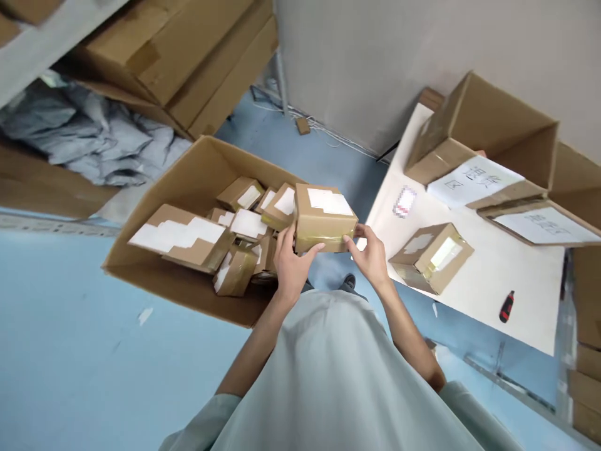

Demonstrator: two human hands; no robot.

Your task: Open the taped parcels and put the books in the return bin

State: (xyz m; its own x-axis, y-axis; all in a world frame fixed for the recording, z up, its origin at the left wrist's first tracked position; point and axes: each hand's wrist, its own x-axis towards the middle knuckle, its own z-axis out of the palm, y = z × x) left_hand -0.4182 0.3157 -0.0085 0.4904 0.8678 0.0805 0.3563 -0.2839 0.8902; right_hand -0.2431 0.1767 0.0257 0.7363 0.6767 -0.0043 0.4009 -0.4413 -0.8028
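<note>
A small taped cardboard parcel (323,217) with a white label on top is held in front of me with both hands. My left hand (291,263) grips its near left side, fingers wrapped on the box. My right hand (370,250) pinches its near right corner. The parcel hovers over the right edge of a big open carton (188,181) on the floor, which holds several similar labelled parcels (188,238).
A white table (493,275) at right carries a taped parcel (432,257), a red-and-black tool (506,306), a phone (405,202) and open cartons with paper signs (474,178). Stacked cardboard (188,56) and grey bags (84,138) lie at the upper left. The floor is blue.
</note>
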